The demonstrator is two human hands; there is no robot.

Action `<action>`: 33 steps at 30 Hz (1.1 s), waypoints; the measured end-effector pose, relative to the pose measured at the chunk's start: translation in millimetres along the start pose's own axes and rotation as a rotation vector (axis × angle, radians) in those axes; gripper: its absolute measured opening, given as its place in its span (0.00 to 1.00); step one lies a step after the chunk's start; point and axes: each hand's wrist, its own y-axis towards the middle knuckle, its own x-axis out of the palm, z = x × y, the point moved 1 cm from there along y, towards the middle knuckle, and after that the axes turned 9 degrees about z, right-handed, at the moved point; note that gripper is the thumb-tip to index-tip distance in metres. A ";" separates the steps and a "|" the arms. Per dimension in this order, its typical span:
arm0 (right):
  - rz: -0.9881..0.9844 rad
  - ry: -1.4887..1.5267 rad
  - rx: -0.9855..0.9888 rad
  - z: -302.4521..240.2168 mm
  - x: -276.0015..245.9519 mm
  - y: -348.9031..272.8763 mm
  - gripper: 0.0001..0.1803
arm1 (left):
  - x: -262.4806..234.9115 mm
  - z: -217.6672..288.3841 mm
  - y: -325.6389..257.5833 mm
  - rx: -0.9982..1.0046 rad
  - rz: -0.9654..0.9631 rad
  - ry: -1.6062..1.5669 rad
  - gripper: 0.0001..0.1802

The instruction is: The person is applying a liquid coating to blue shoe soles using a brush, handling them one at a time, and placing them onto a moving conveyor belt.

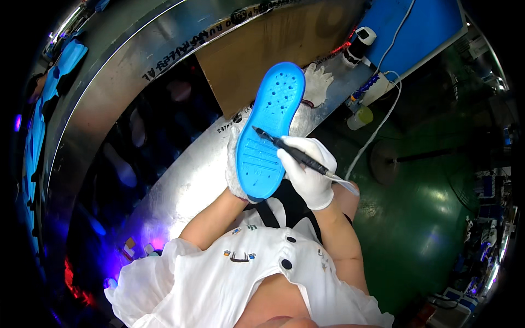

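Note:
A bright blue shoe sole [267, 123] is held up in front of me, its rounded end with several small holes pointing away. My left hand [233, 172], in a white glove, grips its near left side from behind; most of the fingers are hidden by the sole. In my white-gloved right hand [309, 175] is a slim black pen-shaped tool [301, 156], pinched like a pen. A pale cord trails from its back end. The pointed tip is over the middle of the sole, above some raised lines; whether it touches cannot be made out.
A white work glove [317, 85] lies beside brown cardboard [235, 71] on the metal bench [186, 164]. Several soles rest in the dark recess at left. At right stand a black-and-white device [360, 45], a yellowish-capped jar [361, 118] and a hanging white cable [377, 131].

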 end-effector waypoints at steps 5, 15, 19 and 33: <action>-0.295 0.046 -0.190 -36.6 5.4 -33.4 0.15 | 21.7 10.8 3.8 -0.195 -0.225 0.096 0.58; -0.069 0.243 0.346 -22.5 6.8 -36.5 0.10 | 33.6 19.9 3.5 -0.050 -0.120 0.257 0.52; -0.153 -0.092 -0.250 -14.2 -2.2 -29.0 0.11 | 45.0 24.6 9.9 0.011 -0.063 0.323 0.52; -0.434 0.106 -0.010 -25.9 -12.6 -10.4 0.15 | 64.5 68.7 33.2 -0.179 -0.085 1.001 0.23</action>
